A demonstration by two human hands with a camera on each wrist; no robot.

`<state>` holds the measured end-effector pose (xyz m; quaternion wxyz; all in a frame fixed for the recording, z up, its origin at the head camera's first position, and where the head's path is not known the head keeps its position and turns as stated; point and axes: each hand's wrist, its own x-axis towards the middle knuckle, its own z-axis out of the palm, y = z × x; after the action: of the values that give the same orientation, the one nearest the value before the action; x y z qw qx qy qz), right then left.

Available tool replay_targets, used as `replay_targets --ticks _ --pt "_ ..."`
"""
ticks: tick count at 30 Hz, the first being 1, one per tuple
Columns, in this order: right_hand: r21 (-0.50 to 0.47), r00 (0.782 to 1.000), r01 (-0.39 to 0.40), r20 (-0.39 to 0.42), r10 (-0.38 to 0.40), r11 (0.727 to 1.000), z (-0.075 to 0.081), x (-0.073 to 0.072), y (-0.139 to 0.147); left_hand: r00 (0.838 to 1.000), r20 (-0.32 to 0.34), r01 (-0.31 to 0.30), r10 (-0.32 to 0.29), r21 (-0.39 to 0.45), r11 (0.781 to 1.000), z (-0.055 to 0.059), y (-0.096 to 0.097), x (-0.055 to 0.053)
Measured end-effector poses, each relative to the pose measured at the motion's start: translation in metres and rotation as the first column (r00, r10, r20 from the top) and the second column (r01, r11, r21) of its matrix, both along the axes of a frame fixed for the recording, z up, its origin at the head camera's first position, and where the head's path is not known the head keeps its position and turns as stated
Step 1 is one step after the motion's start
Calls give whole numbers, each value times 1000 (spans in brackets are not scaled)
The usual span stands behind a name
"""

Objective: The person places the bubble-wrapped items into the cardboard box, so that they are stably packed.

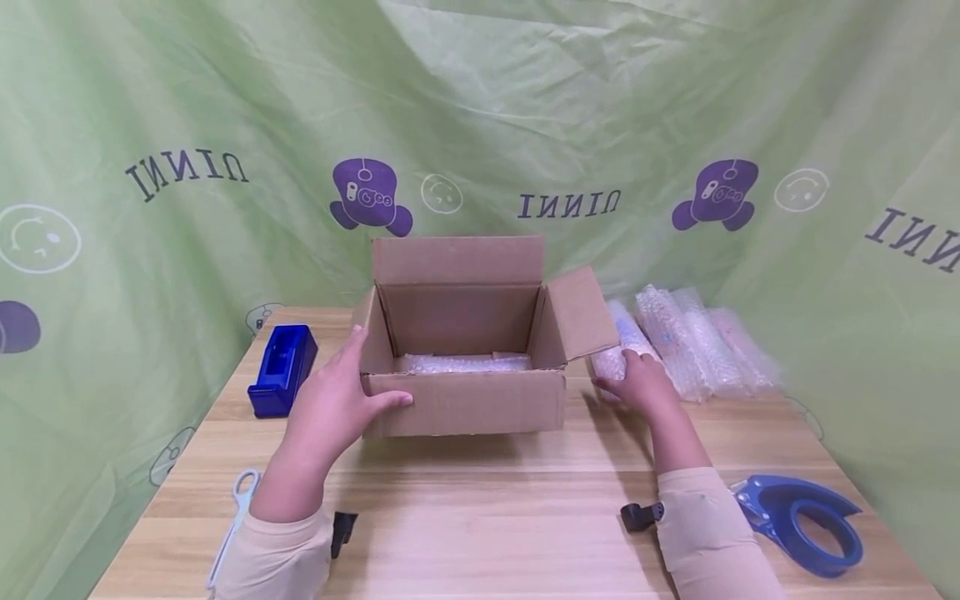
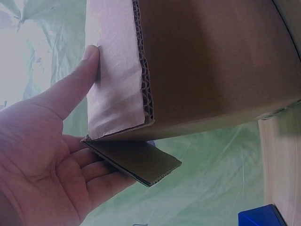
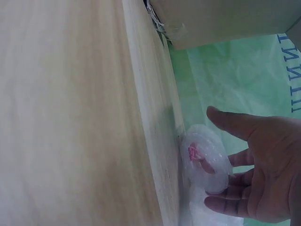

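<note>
A cardboard box (image 1: 465, 406) stands with its flaps spread, and a bubble-wrapped bundle (image 1: 465, 364) lies inside. My left hand (image 1: 330, 417) holds the box's left front corner. In the left wrist view its thumb presses the front cardboard flap (image 2: 115, 70), while the other fingers lie behind a side flap (image 2: 136, 160). My right hand (image 1: 647, 387) is at a bubble-wrapped roll (image 1: 630, 329) to the right of the box. In the right wrist view the fingers touch the roll's end (image 3: 207, 176), pink showing within; the thumb stands apart from it.
More bubble-wrapped bundles (image 1: 712, 350) lie at the back right. A blue tape dispenser (image 1: 281, 371) stands left of the box, pale blue scissors (image 1: 242, 500) lie front left, and a blue tape gun (image 1: 798, 521) lies front right. A green curtain (image 1: 480, 100) hangs behind the wooden table (image 1: 480, 517).
</note>
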<state>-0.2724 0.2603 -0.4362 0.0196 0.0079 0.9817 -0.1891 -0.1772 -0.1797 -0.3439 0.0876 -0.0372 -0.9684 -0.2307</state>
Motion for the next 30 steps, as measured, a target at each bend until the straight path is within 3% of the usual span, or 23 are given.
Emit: replay_targets --ticks 8,15,30 --pt "-49 999 42 -21 -43 998 -7 -3 1 1000 -2 3 -3 -2 1000 -3 -1 -2" --pt "-105 999 36 -32 -40 994 -4 -3 5 1000 -9 4 -4 -1 1000 -2 -1 -2" --pt "-162 995 1 -98 -18 987 32 10 16 1000 -7 3 -3 0 1000 -4 -2 -3"
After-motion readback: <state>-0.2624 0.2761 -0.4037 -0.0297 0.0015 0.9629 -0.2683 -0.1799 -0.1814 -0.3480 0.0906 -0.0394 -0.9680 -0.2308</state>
